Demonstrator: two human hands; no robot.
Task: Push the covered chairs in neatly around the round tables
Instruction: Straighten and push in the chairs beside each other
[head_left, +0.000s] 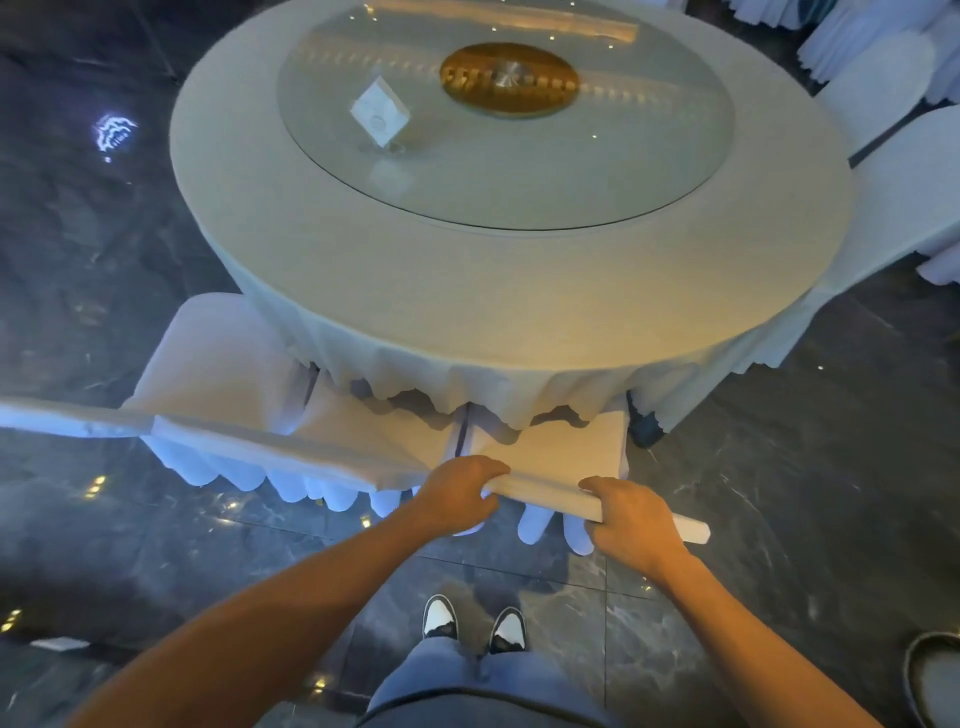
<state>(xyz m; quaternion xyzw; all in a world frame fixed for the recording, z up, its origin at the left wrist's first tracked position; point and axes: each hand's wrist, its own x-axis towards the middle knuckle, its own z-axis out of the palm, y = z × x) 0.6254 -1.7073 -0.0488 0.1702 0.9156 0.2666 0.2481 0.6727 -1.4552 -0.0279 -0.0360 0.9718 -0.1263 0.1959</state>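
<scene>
Both shoes (470, 623) stand on the dark floor (727, 493). I see my left hand (457, 496) and right hand (631, 522) with fingers closed over the covered chair (556, 452) top, seat partly under the round counter (519, 291).

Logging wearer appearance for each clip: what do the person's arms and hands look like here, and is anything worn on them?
Both forearms are bare, with no sleeves in view. The left hand and right hand wear no gloves; no rings, watch or wristband are visible. Fingers look bare and unmarked.
</scene>
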